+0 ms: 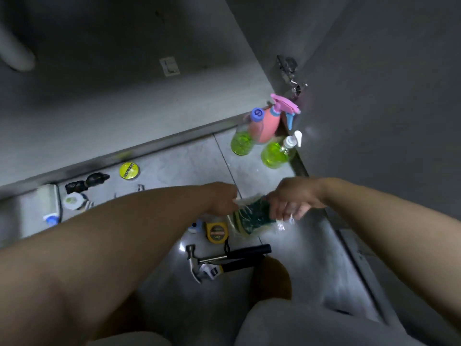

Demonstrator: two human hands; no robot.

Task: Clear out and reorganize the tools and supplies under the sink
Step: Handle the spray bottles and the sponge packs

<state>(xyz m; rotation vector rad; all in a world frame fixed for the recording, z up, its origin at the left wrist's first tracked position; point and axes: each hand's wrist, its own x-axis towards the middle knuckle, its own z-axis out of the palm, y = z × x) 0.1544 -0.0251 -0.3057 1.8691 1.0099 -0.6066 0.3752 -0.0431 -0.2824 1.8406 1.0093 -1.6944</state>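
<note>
Nearest on the floor (306, 258), a hammer (193, 260) and an adjustable wrench (212, 270) lie touching, their handles side by side. Just beyond them I note a yellow tape measure (216, 232). Above it, off the floor, a clear bag of green-and-yellow sponges (252, 217) hangs between both hands. The left hand (222, 198) has its fingers pinching the bag's left edge; the right hand (294, 198) has its fingers curled over the right end. Farther left lies a yellow round tin (129, 170). Farthest, by the open cabinet door (374, 108), a pink spray bottle (270, 123) and two green bottles (275, 154) stand clustered.
</note>
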